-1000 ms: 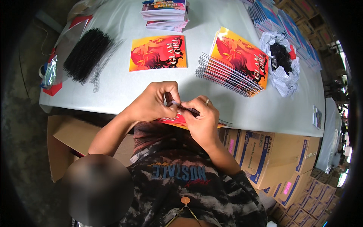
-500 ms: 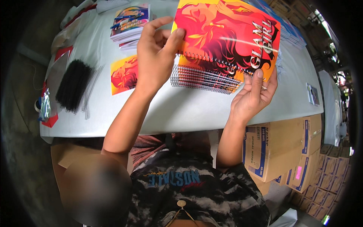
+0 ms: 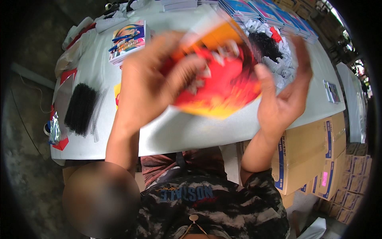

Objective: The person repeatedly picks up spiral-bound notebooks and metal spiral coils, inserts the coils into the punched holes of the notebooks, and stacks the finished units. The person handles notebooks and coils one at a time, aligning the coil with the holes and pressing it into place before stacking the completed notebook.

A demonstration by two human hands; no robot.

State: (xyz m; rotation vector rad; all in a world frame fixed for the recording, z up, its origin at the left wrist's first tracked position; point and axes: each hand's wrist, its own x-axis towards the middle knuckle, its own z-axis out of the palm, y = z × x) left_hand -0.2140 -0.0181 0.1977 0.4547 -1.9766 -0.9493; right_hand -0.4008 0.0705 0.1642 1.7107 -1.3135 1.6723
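Both hands hold a red and yellow notebook [image 3: 223, 83] up above the grey table [image 3: 179, 131]; it is blurred with motion. My left hand [image 3: 155, 79] grips its left side, with fingers spread over the cover. My right hand [image 3: 286, 95] holds its right edge, thumb on the front. A pile of black spiral binding coils [image 3: 80, 108] lies on the table to the left. A stack of colourful notebooks [image 3: 128, 42] sits at the back left.
Rows of blue and pink notebooks [image 3: 270, 14] lie at the back right, beside black coils on white plastic [image 3: 270, 47]. Brown cardboard boxes [image 3: 310, 155] stand under the table's right end. Red-edged plastic wrappers [image 3: 59, 131] hang off the left edge.
A second ago both hands worked a thin black piece at the near table edge. Then they lifted a red and yellow notebook; now it is nearer the camera, turning and blurred.
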